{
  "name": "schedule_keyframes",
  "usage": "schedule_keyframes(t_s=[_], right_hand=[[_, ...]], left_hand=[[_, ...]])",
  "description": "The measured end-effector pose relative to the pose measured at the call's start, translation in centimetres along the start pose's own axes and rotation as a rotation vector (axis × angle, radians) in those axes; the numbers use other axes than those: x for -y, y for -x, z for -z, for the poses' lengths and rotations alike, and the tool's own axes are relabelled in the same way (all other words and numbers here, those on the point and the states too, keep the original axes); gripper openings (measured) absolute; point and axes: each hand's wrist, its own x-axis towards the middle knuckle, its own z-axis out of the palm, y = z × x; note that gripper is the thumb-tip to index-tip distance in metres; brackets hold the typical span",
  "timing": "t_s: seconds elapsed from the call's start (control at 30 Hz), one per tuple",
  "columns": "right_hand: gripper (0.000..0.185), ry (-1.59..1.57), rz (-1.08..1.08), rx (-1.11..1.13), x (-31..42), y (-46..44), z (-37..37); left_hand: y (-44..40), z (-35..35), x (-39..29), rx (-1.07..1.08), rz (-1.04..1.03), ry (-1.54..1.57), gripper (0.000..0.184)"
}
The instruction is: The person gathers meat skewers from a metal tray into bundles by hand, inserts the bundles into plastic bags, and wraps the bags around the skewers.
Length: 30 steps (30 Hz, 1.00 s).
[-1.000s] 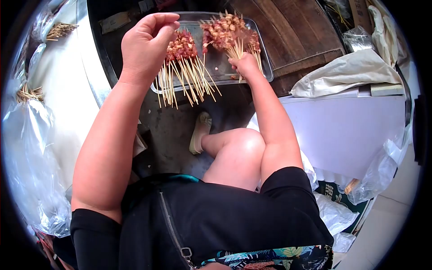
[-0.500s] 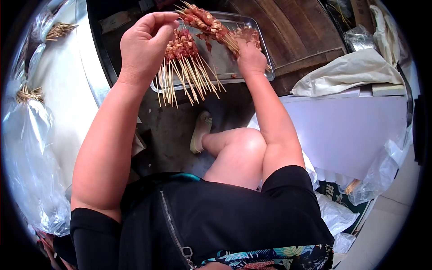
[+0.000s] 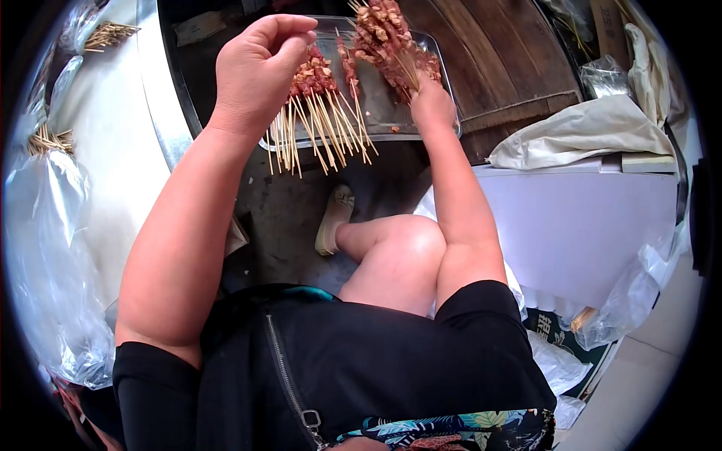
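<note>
- Over the left part of the metal tray (image 3: 385,116), the left hand (image 3: 258,71) is up in the air, loosely curled, with its thumb and fingertips a bit apart.
- Near the tray's right edge, the right hand (image 3: 434,107) is shut tight around a bunch of meat skewers (image 3: 385,37) (the meat ends point up and to the left, past the far edge).
- Along the left side of the tray lie lots more skewers (image 3: 312,79), side by side, their bare sticks poking out over the near edge.
- Between that row and the bunch is one lone skewer (image 3: 348,68) (its meat is toward the far edge).
- Right beside the tray are brown wooden boards (image 3: 500,52), with a pale cloth (image 3: 587,124) near their bottom right corner.
- Far left, on the white table (image 3: 116,135), are bundles of thin sticks (image 3: 111,35) (see-through plastic (image 3: 53,248) is by them).
</note>
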Motion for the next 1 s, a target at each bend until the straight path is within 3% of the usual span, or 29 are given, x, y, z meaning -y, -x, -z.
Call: schedule_keyframes(t_s=[0.03,0.17,0.37,0.53,0.6,0.73,0.83,0.9,1.0], right_hand=[[0.027,0.063,0.047,-0.065,-0.1,-0.2,0.2],[0.033,0.189,0.018,0.036,-0.2,-0.2,1.1],[0.042,0.104,-0.090,-0.051,-1.1,-0.1,0.9],[0.040,0.099,-0.058,-0.129,-1.8,-0.2,2.2],[0.038,0.077,-0.010,0.034,-1.7,0.0,3.6],[0.036,0.217,0.087,0.034,-1.7,0.5,4.0],[0.043,0.160,0.049,0.000,-2.4,0.4,3.1],[0.040,-0.110,-0.064,0.100,-2.2,0.4,2.9],[0.040,0.079,-0.092,0.065,-1.0,0.2,3.5]], left_hand=[[0.0,0.0,0.0,0.002,-0.005,0.002,0.019],[0.0,-0.1,-0.1,-0.001,0.011,-0.016,0.019],[0.0,-0.2,0.0,-0.053,-0.040,0.007,0.016],[0.0,-0.3,0.2,-0.058,-0.052,-0.022,0.016],[-0.1,-0.2,0.2,-0.051,-0.045,-0.028,0.016],[0.1,-0.1,-0.3,-0.012,-0.031,-0.107,0.018],[0.0,-0.1,0.1,-0.002,-0.031,-0.061,0.018],[0.1,-0.1,0.0,-0.005,-0.033,-0.078,0.018],[-0.1,-0.2,0.2,-0.031,-0.045,-0.056,0.017]])
